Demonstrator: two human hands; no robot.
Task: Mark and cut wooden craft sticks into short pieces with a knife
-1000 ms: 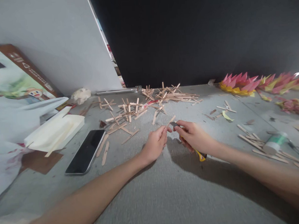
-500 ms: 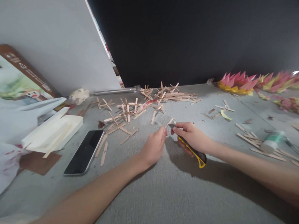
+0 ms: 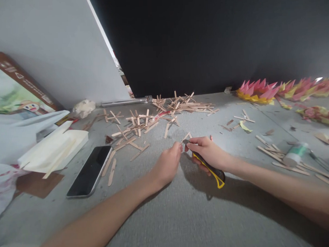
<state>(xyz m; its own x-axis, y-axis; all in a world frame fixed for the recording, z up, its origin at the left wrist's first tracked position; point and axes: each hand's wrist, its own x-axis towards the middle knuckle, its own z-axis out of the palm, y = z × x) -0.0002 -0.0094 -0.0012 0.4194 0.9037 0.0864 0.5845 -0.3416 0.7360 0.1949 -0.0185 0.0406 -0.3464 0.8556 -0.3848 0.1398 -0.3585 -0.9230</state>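
Note:
My left hand [image 3: 167,163] is closed in a pinch on a small wooden craft stick [image 3: 186,136], whose far end pokes up beyond the fingers. Wrapped around a black and yellow utility knife [image 3: 213,171], my right hand [image 3: 207,151] sits just to the right. The knife's blade end meets the stick between the two hands; the exact contact is hard to make out. Another bit of stick shows by the right fingertips. Beyond the hands lies a pile of craft sticks [image 3: 195,106], several of them joined into crosses.
A smartphone [image 3: 89,172] and an open white box [image 3: 54,149] lie left, near a plastic bag [image 3: 8,143]. On the right are a white and green bottle [image 3: 295,155], loose sticks [image 3: 272,153] and pink-yellow paper flowers [image 3: 257,91]. A black panel [image 3: 205,43] stands behind.
The view has shifted slightly, so most things sit a little further left. Both hands keep their holds, and the right hand with the knife has moved slightly against the stick.

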